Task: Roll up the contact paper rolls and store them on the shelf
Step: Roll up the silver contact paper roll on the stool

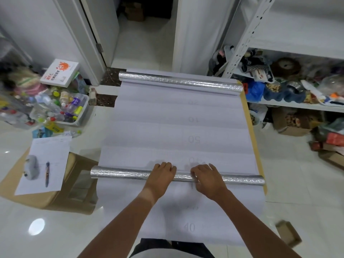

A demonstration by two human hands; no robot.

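A long white sheet of contact paper (167,131), its backing printed with numbers, lies unrolled on the floor. A silver embossed roll (121,174) lies across its near part. My left hand (162,174) rests on top of this roll with fingers curled over it. My right hand (206,177) grips the roll just to the right. A second silver roll (180,81) lies across the far end of the sheet. The white metal shelf (290,53) stands at the right.
A cardboard box (74,183) with a paper sheet, a pen and a grey object on it stands left of the sheet. A bin of bottles (74,110) and clutter fill the left. Boxes lie under the shelf. A doorway opens straight ahead.
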